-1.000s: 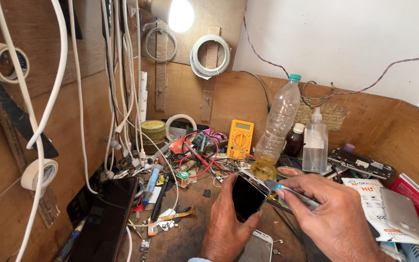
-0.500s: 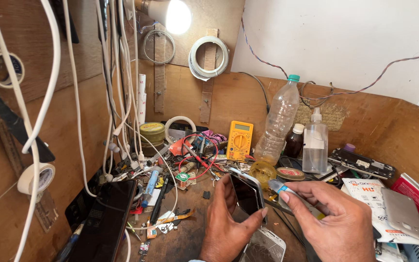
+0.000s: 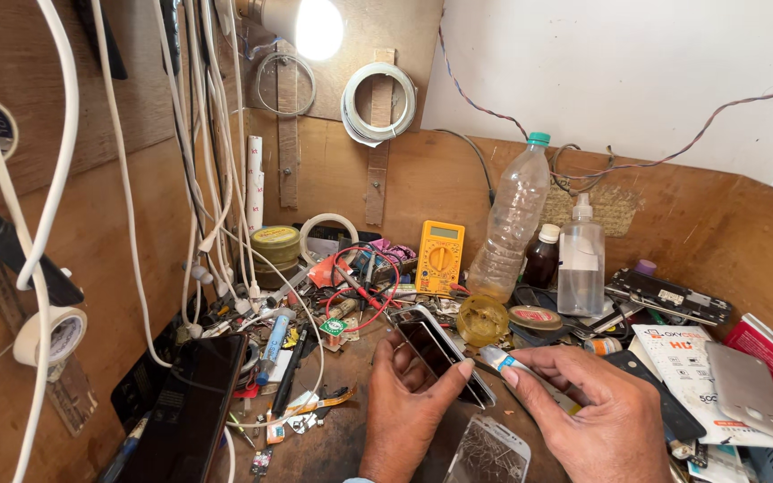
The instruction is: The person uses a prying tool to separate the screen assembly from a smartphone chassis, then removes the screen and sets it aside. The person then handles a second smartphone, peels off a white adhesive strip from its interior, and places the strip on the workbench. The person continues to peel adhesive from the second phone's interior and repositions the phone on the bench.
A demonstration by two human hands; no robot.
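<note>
My left hand (image 3: 409,411) grips a dark smartphone (image 3: 440,353), held tilted on its edge above the cluttered wooden bench. My right hand (image 3: 588,411) pinches a slim silver tool with a blue band (image 3: 505,360), its tip close to the phone's right edge. Below both hands lies another phone with a cracked pale screen (image 3: 487,450).
A yellow multimeter (image 3: 440,256), a clear plastic bottle (image 3: 512,228), a spray bottle (image 3: 581,259) and a small brown bottle (image 3: 542,256) stand behind. White cables (image 3: 199,170) hang at left over a black tablet (image 3: 185,407). Phone parts and boxes (image 3: 717,380) crowd the right.
The phone has turned from facing me to tilted edge-on and sits slightly lower. My right hand has brought the tool in against the phone's side.
</note>
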